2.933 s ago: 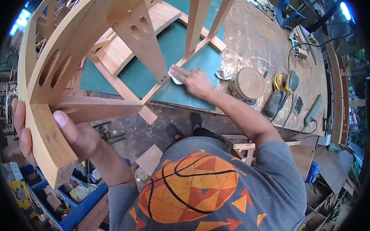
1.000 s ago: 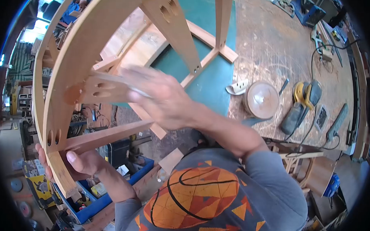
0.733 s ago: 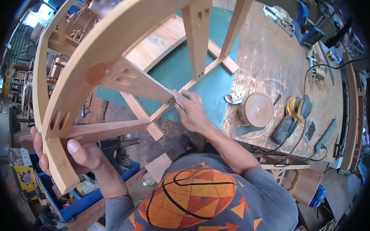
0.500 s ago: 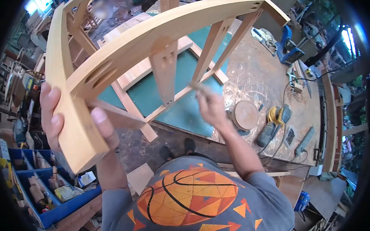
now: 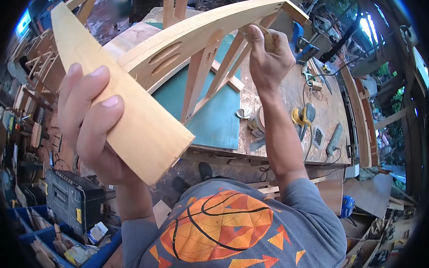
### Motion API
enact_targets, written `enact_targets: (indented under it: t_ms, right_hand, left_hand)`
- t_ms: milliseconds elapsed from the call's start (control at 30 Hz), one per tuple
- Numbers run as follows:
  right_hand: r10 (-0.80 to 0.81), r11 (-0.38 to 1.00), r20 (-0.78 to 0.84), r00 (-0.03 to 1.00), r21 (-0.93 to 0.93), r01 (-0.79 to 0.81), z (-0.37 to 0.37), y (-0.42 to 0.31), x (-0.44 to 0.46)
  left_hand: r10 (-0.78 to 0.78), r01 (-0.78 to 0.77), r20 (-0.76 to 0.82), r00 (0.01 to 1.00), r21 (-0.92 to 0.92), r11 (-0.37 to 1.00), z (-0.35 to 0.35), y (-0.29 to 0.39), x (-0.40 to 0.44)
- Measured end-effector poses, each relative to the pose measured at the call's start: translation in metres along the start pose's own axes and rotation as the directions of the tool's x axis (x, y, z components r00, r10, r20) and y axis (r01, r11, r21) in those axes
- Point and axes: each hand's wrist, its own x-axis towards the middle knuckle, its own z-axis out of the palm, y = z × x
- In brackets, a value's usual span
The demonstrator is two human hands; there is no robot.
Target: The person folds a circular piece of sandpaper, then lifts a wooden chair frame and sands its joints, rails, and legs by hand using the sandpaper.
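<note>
A pale wooden chair frame (image 5: 206, 28) is raised in front of me, with two long slots near the end of its curved rail. My left hand (image 5: 91, 114) is wrapped round its thick end post (image 5: 133, 118), which tilts toward me. At the far part of the curved rail, my right hand (image 5: 271, 56) pinches a thin tan piece that looks like sandpaper (image 5: 269, 41) between thumb and fingers. It is close to the rail; whether it touches the wood I cannot tell. Slanted wooden slats (image 5: 200, 78) run down from the rail.
Below the frame is a workbench (image 5: 290, 131) with a green sheet (image 5: 214, 124). To the right are a can (image 5: 256, 125), a yellow-and-grey sander (image 5: 302, 116) and a green tool (image 5: 335, 139). A black toolbox (image 5: 75, 200) and blue bin (image 5: 93, 261) stand at left.
The chair frame has turned and its near post has swung right and closer. My right hand has moved up and right, from the lower slats to the curved rail.
</note>
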Motion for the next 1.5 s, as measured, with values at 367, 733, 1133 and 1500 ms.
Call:
enact_targets:
  t_ms: [367,733,1133,1500]
  right_hand:
    - [0.006,0.992,-0.001,1.000,-0.124,-0.006,0.004,-0.002,0.008]
    - [0.063,0.974,0.217,0.974,-0.225,-0.013,0.004,0.014,-0.015]
    - [0.121,0.993,0.188,0.975,-0.040,-0.115,0.008,0.003,-0.004]
    - [0.089,0.996,0.180,0.980,-0.036,-0.084,0.010,0.016,-0.015]
  left_hand:
    - [0.006,-0.009,0.049,0.999,0.074,0.997,-0.003,0.002,0.007]
    - [0.144,-0.113,-0.227,0.963,0.147,0.983,0.025,-0.002,0.009]
    - [-0.117,0.117,-0.004,0.993,-0.072,0.991,0.004,0.001,0.004]
    - [-0.118,0.116,-0.034,0.992,-0.071,0.991,0.004,0.002,0.003]
